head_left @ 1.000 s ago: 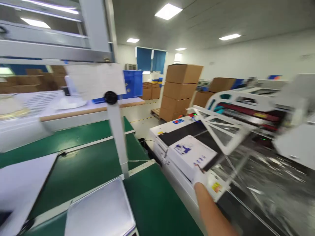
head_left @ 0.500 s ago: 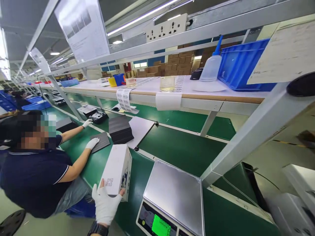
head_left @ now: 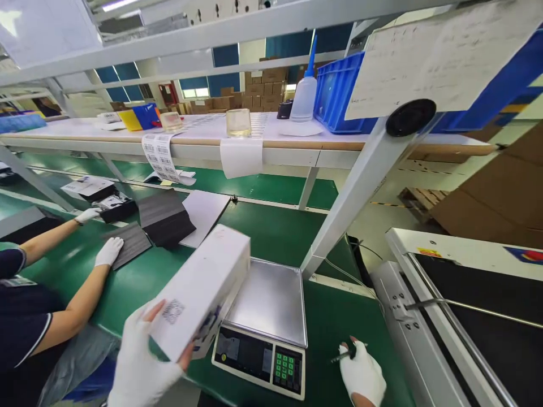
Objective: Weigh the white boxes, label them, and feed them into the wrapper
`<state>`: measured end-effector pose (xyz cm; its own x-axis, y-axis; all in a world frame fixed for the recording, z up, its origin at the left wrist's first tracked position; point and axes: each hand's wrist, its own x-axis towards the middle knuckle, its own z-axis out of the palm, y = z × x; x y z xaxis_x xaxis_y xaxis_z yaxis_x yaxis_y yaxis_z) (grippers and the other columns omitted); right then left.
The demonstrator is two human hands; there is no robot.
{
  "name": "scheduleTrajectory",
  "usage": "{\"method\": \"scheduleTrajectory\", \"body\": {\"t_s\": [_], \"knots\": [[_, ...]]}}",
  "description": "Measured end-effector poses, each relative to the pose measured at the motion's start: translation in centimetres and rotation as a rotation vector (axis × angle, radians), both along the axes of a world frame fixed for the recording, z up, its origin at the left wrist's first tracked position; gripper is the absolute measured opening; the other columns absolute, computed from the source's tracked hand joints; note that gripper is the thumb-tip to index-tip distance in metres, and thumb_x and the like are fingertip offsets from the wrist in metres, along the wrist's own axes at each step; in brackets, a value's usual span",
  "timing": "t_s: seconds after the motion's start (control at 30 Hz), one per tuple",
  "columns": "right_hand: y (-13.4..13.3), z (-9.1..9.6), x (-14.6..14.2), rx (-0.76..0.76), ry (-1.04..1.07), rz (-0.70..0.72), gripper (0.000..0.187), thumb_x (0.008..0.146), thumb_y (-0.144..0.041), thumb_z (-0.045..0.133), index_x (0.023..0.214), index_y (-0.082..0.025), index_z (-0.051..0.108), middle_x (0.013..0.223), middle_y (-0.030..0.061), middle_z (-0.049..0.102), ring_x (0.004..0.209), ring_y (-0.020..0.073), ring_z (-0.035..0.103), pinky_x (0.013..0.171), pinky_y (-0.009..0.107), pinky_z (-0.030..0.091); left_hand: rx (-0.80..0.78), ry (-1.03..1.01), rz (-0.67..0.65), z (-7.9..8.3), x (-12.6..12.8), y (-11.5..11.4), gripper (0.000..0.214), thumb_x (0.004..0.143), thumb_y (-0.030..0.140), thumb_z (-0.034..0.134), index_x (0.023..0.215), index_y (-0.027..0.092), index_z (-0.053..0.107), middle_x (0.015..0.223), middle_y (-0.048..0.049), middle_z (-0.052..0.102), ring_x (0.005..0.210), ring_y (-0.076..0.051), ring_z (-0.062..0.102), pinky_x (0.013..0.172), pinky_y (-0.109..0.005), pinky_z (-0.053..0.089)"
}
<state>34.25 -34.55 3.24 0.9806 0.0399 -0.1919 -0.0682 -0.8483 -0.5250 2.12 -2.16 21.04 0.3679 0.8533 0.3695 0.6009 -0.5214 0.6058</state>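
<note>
Nearest to us, our left hand point(head_left: 142, 367), in a white glove, grips the near end of a white carton point(head_left: 202, 291), thumb up against the face that bears a printed code and fingers curled under its lower edge; the carton is lifted off the green table point(head_left: 335, 328) and tilted, its far end hanging over the left part of the weighing scale point(head_left: 265, 325). Our right hand point(head_left: 362, 376), also gloved, is loosely closed around a small dark pen-like tool point(head_left: 345, 355) whose tip points left, and it rests just right of the scale's keypad, apart from the carton. The scale's steel pan is bare and its display sits toward us, though we cannot read it. To the right stands a white machine point(head_left: 424, 316) with a black belt, just beside the table's end. Further left, a co-worker in a dark shirt reaches across the table with two gloved hands: one hand point(head_left: 109, 251) lies flat on a dark ribbed sheet point(head_left: 129, 243), the other touches a small black box point(head_left: 116, 209). A stack of dark sheets point(head_left: 165, 217) lies near them on white paper. Beyond, a raised shelf carries a clear cup point(head_left: 238, 122), a squeeze bottle point(head_left: 304, 96), a blue bin point(head_left: 339, 93) and hanging label strips point(head_left: 156, 158).
</note>
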Motion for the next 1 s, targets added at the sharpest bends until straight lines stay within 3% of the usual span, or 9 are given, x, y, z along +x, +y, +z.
{"method": "scheduleTrajectory", "body": {"t_s": [0.1,0.23,0.3,0.37,0.47,0.53,0.63,0.73,1.0], "knots": [[0.7,0.2,-0.5,-0.072,0.001,0.021,0.041,0.085,-0.036,0.048,0.116,-0.018,0.067,0.101,0.0184,0.068,0.109,0.0393,0.058,0.083,0.048,0.048,0.025,0.082,-0.122,2.2,4.7,-4.3,0.09,0.058,0.051,0.078,0.135,0.017,0.046,0.138,-0.0177,0.046,0.131,-0.038,0.05,0.115,-0.056,0.043],[0.5,-0.5,-1.2,-0.119,-0.019,0.089,0.047,0.087,-0.032,0.043,0.124,-0.012,0.063,0.115,0.0208,0.065,0.118,0.0372,0.054,0.093,0.046,0.046,-0.36,-0.133,-0.286,2.4,7.7,-6.4,0.103,0.068,0.066,0.07,0.148,0.018,0.028,0.147,-0.019,0.045,0.131,-0.035,0.054,0.11,-0.054,0.048],[0.1,-1.2,-1.6,-0.107,-0.052,0.127,0.047,0.086,-0.03,0.043,0.124,-0.01,0.062,0.12,0.0203,0.063,0.121,0.0359,0.053,0.097,0.044,0.046,-0.629,-0.293,-0.324,0.6,7.7,-5.4,0.087,0.08,0.068,0.056,0.147,0.018,0.03,0.135,-0.0173,0.058,0.116,-0.03,0.065,0.102,-0.05,0.054],[-0.3,-1.8,-1.8,-0.082,-0.082,0.145,0.048,0.084,-0.03,0.044,0.123,-0.01,0.062,0.123,0.0198,0.062,0.123,0.0355,0.052,0.099,0.044,0.045,-0.783,-0.331,-0.227,-2.9,6.8,-3.6,0.072,0.087,0.067,0.044,0.138,0.016,0.042,0.122,-0.0155,0.067,0.103,-0.027,0.07,0.097,-0.048,0.056],[-0.7,-2.3,-2.0,-0.051,-0.1,0.15,0.048,0.083,-0.03,0.045,0.123,-0.01,0.063,0.125,0.019,0.061,0.126,0.0352,0.049,0.101,0.043,0.045,-0.778,-0.108,-0.043,-10.1,4.2,-1.4,0.063,0.09,0.064,0.037,0.126,0.016,0.054,0.124,-0.0161,0.068,0.117,-0.03,0.065,0.11,-0.049,0.046],[-0.8,-2.3,-2.0,-0.046,-0.098,0.155,0.048,0.083,-0.031,0.044,0.122,-0.011,0.063,0.125,0.0183,0.061,0.128,0.0348,0.048,0.102,0.043,0.044,-0.777,0.109,0.0,-14.7,2.0,-1.1,0.055,0.092,0.055,0.035,0.124,0.016,0.056,0.135,-0.0182,0.062,0.133,-0.032,0.054,0.119,-0.049,0.037],[-0.8,-2.1,-1.9,-0.043,-0.096,0.17,0.048,0.084,-0.032,0.042,0.122,-0.01,0.063,0.123,0.0184,0.061,0.127,0.0347,0.049,0.102,0.042,0.044,-0.777,0.245,-0.046,-19.1,-1.0,-2.1,0.052,0.091,0.045,0.037,0.128,0.012,0.054,0.152,-0.0221,0.045,0.146,-0.033,0.037,0.124,-0.047,0.028],[-0.8,-1.9,-1.9,-0.043,-0.098,0.184,0.049,0.083,-0.033,0.041,0.12,-0.01,0.063,0.123,0.0188,0.061,0.125,0.0356,0.049,0.101,0.044,0.045,-0.775,0.304,-0.053,-20.6,-2.2,-3.1,0.054,0.092,0.044,0.033,0.133,0.013,0.05,0.155,-0.0215,0.041,0.149,-0.032,0.034,0.123,-0.047,0.029],[-0.4,-1.6,-1.9,-0.013,-0.141,0.162,0.04,0.08,-0.033,0.044,0.108,-0.014,0.065,0.115,0.0177,0.065,0.118,0.0362,0.054,0.097,0.047,0.047,-0.757,0.361,-0.028,-20.8,-2.1,-2.5,0.051,0.092,0.04,0.03,0.129,0.014,0.053,0.149,-0.0196,0.05,0.144,-0.03,0.042,0.121,-0.046,0.035]]}}
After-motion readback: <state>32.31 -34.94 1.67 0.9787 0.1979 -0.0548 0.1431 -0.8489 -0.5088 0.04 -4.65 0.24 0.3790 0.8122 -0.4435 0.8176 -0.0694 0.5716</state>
